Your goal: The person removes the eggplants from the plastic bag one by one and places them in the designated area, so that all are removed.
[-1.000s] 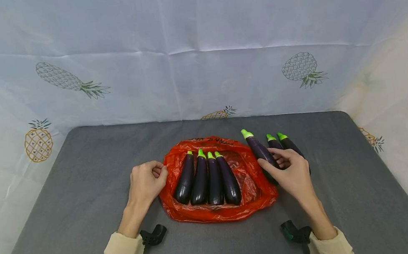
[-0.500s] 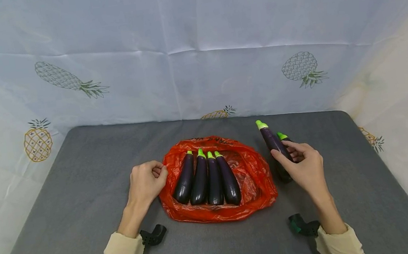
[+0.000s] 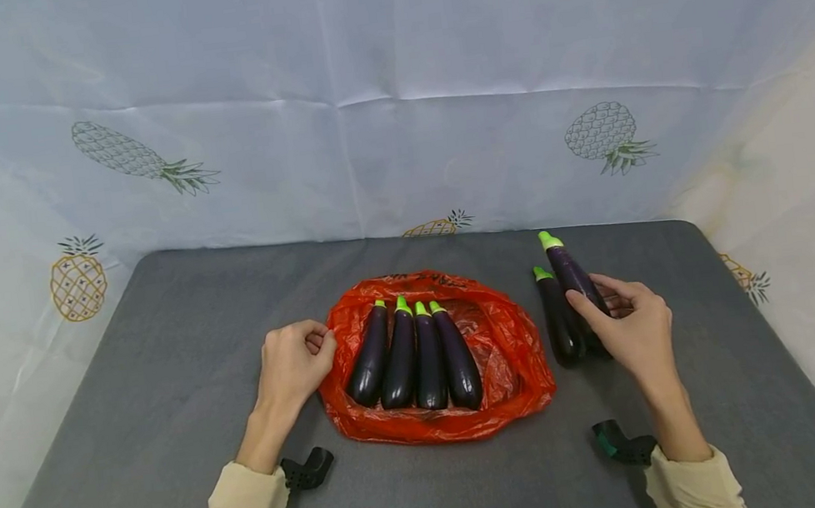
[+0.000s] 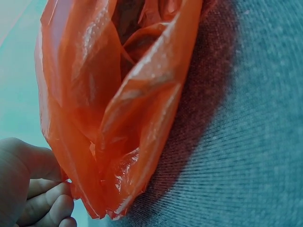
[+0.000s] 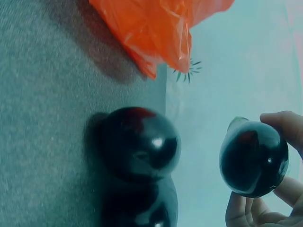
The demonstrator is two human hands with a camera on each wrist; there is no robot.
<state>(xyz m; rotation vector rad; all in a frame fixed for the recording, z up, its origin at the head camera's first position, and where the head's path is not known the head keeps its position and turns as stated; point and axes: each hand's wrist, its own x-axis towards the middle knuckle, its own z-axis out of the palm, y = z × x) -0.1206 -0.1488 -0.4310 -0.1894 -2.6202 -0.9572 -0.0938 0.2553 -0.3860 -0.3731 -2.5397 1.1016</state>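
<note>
My left hand pinches the left rim of a red plastic bag; in the left wrist view its thumb and fingers meet at the bag's edge. Several dark purple eggplants with bright green stems lie side by side inside the opened bag. To the right of the bag, my right hand holds another eggplant between thumb and fingers, raised off the table, its stem pointing away. Below it two eggplants rest on the table: one nearer the bag, the other beside it, mostly hidden in the head view.
A grey cloth covers the table. White fabric printed with pineapples hangs behind the far edge and along the sides. Black camera mounts jut inward from both wrists.
My right hand has carried the held eggplant rightward, away from the bag and across the two on the table, uncovering the nearer one. The left hand stays at the bag's rim.
</note>
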